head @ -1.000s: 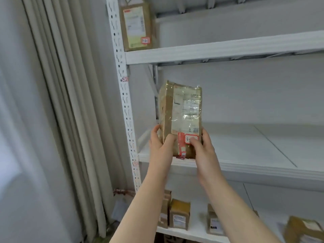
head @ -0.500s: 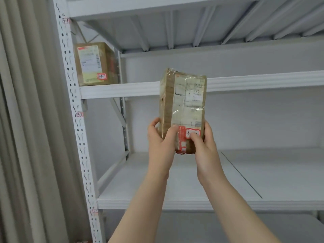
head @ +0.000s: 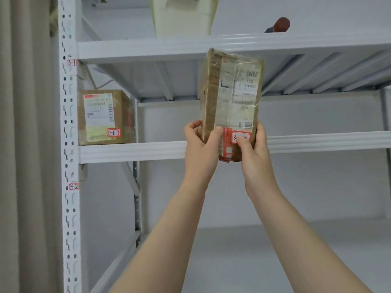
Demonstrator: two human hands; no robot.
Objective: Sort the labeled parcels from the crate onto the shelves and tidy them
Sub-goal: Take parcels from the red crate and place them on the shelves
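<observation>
Standing upright, the taped parcel (head: pixel 230 102) was held before the shelf (head: pixel 131 152) edge by the left hand (head: pixel 201 144) and right hand (head: pixel 254 151), fingers clamped round its lower end. Another labelled box (head: pixel 103 117) sat at that shelf's left end.

1. Top shelf (head: pixel 148 48): carrying a pale cream container (head: pixel 182 17) at 12 o'clock and a small red-brown object (head: pixel 278 25) at 1 o'clock.
2. Middle shelf (head: pixel 131 152): bearing one brown parcel (head: pixel 103 117) tagged 3-1-1 at 9 o'clock, just beside the perforated upright (head: pixel 68 123).
3. Lower shelf (head: pixel 296 261): white, at 5 o'clock.
</observation>
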